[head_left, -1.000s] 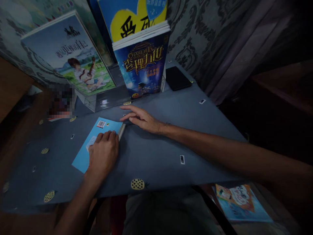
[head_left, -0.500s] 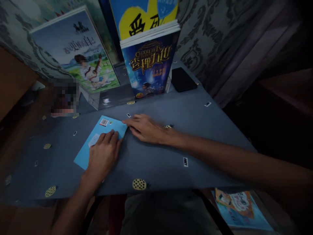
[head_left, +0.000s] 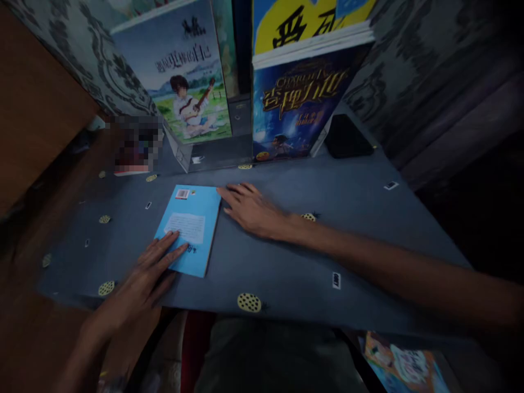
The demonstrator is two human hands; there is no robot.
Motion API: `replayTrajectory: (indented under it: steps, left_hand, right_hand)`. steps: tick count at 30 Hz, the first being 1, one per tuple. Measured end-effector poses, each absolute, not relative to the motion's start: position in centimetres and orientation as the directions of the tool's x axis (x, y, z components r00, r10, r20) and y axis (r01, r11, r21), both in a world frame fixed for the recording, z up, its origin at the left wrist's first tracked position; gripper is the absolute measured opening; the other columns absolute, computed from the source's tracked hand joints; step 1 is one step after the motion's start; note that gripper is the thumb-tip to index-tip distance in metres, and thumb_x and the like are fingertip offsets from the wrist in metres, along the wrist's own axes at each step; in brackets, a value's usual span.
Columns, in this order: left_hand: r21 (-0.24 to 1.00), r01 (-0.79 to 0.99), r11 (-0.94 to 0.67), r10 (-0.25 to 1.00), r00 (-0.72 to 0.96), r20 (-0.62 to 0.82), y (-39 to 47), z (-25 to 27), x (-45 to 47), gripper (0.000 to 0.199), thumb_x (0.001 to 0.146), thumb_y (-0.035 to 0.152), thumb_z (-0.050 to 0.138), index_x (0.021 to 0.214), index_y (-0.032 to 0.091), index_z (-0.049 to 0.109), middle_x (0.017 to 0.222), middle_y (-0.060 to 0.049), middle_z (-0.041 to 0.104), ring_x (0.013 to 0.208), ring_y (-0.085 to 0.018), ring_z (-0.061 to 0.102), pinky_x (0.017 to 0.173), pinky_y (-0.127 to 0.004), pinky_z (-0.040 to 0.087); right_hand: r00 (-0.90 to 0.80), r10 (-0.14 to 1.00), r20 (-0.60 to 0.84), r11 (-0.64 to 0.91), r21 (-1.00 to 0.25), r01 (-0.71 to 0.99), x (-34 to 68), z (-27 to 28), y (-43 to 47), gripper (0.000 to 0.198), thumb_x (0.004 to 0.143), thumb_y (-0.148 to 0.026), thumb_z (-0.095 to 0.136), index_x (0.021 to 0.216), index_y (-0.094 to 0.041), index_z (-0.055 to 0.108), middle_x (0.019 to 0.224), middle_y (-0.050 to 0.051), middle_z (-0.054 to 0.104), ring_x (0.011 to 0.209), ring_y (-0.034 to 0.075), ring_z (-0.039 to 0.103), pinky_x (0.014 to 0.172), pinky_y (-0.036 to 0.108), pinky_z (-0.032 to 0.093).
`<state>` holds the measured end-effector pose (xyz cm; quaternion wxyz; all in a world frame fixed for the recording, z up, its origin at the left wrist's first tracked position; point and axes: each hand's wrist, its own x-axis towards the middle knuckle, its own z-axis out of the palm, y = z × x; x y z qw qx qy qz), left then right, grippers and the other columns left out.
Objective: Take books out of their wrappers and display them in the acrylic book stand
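A light-blue book point(head_left: 195, 203) lies flat on the grey tablecloth, its back cover up, showing a barcode and a pale text panel. My left hand point(head_left: 158, 265) rests over its lower left part with the fingers apart. At the book's upper right corner, the index finger of my right hand point(head_left: 254, 210) touches the edge. The other fingers of that hand are stretched out and lie on the cloth, holding nothing.
Behind stand a book with a guitar player point(head_left: 192, 71) and a dark-blue book point(head_left: 295, 103) in a clear stand point(head_left: 184, 158). A black flat device point(head_left: 347, 136) lies at the back right. A blurred-out item point(head_left: 135, 144) sits at the left. Below the table's right front is a colourful book point(head_left: 403, 363).
The blue book has turned to sit straighter. My left hand has slid down to its lower left, uncovering more of the cover. The view has shifted left.
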<state>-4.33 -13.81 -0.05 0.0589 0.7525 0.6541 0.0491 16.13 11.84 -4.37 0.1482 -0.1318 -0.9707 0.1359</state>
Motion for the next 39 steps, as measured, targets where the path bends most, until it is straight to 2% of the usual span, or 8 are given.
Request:
replayTrajectory:
  steps: [6,9,13,17,20,26,33,39]
  left_hand:
    - [0.137,0.968,-0.213,0.971,0.193,0.142,-11.9,-1.6,-2.5,0.064,0.103,0.036,0.050,0.161,0.034,0.022,0.164,-0.009,0.039,0.149,-0.028,0.040,0.120,-0.054,0.039]
    - [0.056,0.977,-0.207,0.956,0.191,0.221,-11.3,-2.2,-1.6,0.060,0.102,0.037,0.053,0.157,0.028,0.032,0.153,-0.013,0.052,0.141,-0.029,0.051,0.114,-0.052,0.047]
    - [-0.080,0.980,-0.184,0.937,0.199,0.286,-10.6,-2.1,-0.3,0.049,0.100,0.038,0.057,0.145,0.021,0.050,0.138,-0.015,0.066,0.125,-0.030,0.065,0.099,-0.045,0.058]
    - [-0.180,0.961,-0.207,0.893,0.262,0.367,-10.3,-2.0,0.7,0.041,0.097,0.028,0.063,0.136,0.018,0.058,0.126,-0.013,0.073,0.114,-0.027,0.071,0.092,-0.036,0.060]
    - [-0.219,0.948,-0.232,0.851,0.306,0.426,-10.3,-2.2,1.0,0.036,0.095,0.023,0.066,0.130,0.016,0.061,0.120,-0.013,0.076,0.110,-0.025,0.073,0.091,-0.034,0.060]
    - [-0.146,0.957,-0.250,0.851,0.289,0.438,-10.1,-1.9,1.0,0.027,0.095,0.017,0.065,0.122,0.015,0.065,0.115,-0.011,0.078,0.106,-0.023,0.075,0.089,-0.031,0.061]
    - [-0.087,0.973,-0.216,0.869,0.232,0.438,-10.1,-1.7,1.0,0.021,0.097,0.017,0.060,0.117,0.016,0.068,0.115,-0.011,0.078,0.103,-0.024,0.076,0.085,-0.033,0.062]
    - [-0.075,0.973,-0.216,0.870,0.227,0.438,-10.0,-1.5,1.0,0.020,0.097,0.016,0.060,0.116,0.015,0.068,0.113,-0.010,0.078,0.101,-0.022,0.077,0.086,-0.031,0.062]
  right_hand:
    - [-0.933,0.220,0.286,0.923,-0.370,0.104,12.4,-5.1,15.3,0.041,0.105,-0.034,0.043,0.140,-0.015,0.054,0.143,0.016,0.061,0.138,0.033,0.049,0.113,0.053,0.034]
    - [-0.921,0.187,0.342,0.927,-0.373,0.049,11.6,-6.0,16.0,0.041,0.105,-0.037,0.043,0.140,-0.020,0.055,0.146,0.012,0.059,0.139,0.033,0.047,0.112,0.053,0.032]
    - [-0.926,0.190,0.325,0.924,-0.378,0.057,11.4,-6.4,16.2,0.043,0.105,-0.038,0.043,0.142,-0.018,0.054,0.148,0.012,0.058,0.142,0.032,0.045,0.115,0.051,0.029]
    - [-0.925,0.155,0.348,0.935,-0.355,0.024,11.9,-6.2,15.4,0.042,0.106,-0.036,0.042,0.139,-0.015,0.056,0.146,0.014,0.059,0.144,0.032,0.041,0.116,0.053,0.028]
    - [-0.915,0.104,0.389,0.932,-0.360,-0.046,12.9,-6.0,14.2,0.039,0.107,-0.033,0.037,0.133,-0.017,0.061,0.138,0.012,0.065,0.139,0.030,0.047,0.114,0.054,0.031]
    - [-0.901,0.056,0.431,0.855,-0.486,-0.180,16.0,-5.1,11.5,0.039,0.107,-0.029,0.036,0.131,-0.015,0.065,0.130,0.013,0.068,0.130,0.026,0.053,0.110,0.050,0.038]
    - [-0.908,0.117,0.401,0.655,-0.719,-0.233,17.8,-4.2,9.0,0.038,0.108,-0.027,0.038,0.134,-0.015,0.062,0.120,0.010,0.074,0.117,0.022,0.061,0.106,0.043,0.042]
    - [-0.900,0.143,0.411,0.541,-0.794,-0.277,17.8,-4.3,8.9,0.035,0.108,-0.025,0.039,0.131,-0.018,0.063,0.107,0.004,0.079,0.110,0.020,0.063,0.103,0.041,0.043]
